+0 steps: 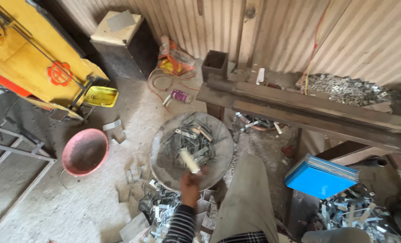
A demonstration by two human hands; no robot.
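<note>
My left hand [191,183], in a striped sleeve, reaches forward over the near rim of a round grey metal pan [164,168]. The hand is closed around a short pale cylindrical handle [189,160] that points into the pan. Several small bent metal pieces [192,140] lie piled inside the pan. My right hand is out of view. My trousered leg [247,198] stretches out just right of the pan.
A pink round basin [85,152] sits on the dusty floor to the left, with a yellow machine [38,58] behind it. A dark steel beam [308,110] runs across the right. A blue stack of sheets [319,177] and heaps of metal scraps [358,216] lie lower right.
</note>
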